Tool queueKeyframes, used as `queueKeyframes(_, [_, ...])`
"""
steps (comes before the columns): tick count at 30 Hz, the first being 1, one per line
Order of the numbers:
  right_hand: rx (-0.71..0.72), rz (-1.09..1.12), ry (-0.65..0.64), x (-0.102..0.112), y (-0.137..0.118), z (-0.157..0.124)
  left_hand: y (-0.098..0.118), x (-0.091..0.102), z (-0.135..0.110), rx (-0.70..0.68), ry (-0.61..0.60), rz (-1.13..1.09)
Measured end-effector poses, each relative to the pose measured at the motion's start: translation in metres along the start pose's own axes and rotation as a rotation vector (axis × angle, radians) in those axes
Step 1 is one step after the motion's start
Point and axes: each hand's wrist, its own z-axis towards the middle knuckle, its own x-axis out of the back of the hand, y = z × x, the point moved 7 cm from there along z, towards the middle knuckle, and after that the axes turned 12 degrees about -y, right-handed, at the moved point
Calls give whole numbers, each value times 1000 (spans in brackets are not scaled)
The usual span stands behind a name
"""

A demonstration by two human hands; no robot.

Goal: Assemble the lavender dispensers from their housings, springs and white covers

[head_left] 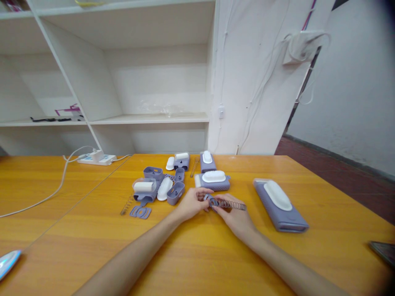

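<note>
Above the table's middle, my left hand (191, 203) pinches a small grey-purple plastic part (211, 200) between thumb and fingers. My right hand (238, 222) is closed at the part's right side, around the end of a metal coil spring (231, 204). The spring stretches rightward from the part over my right fingers. Whether spring and part are hooked together is too small to tell. Just beyond my hands lies a grey-purple dispenser with a white bristled pad (214, 176). Flat grey-purple cut-out pieces (140, 212) and another spring (126, 205) lie to the left.
Left of my hands are open grey-purple cups (175, 193), a white oval pad (165, 189) and a housing with a white roller (145, 187). A larger dispenser (280, 205) lies right. A power strip (97, 158) with a cable stands back left; a dark phone-like object (383, 251) lies at right.
</note>
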Motion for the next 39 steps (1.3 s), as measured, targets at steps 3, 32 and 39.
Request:
queueKeyframes(3, [-13,12,31,2,2,-1,-1,-1,1,-21,-20,-19])
queueKeyframes(32, [-52,87,-26,-3,14,4,5,-5,0,-26,-62,35])
queueKeyframes(39, [-54,89,-41,-2,8,3,8,-6,-3,23,-144,90])
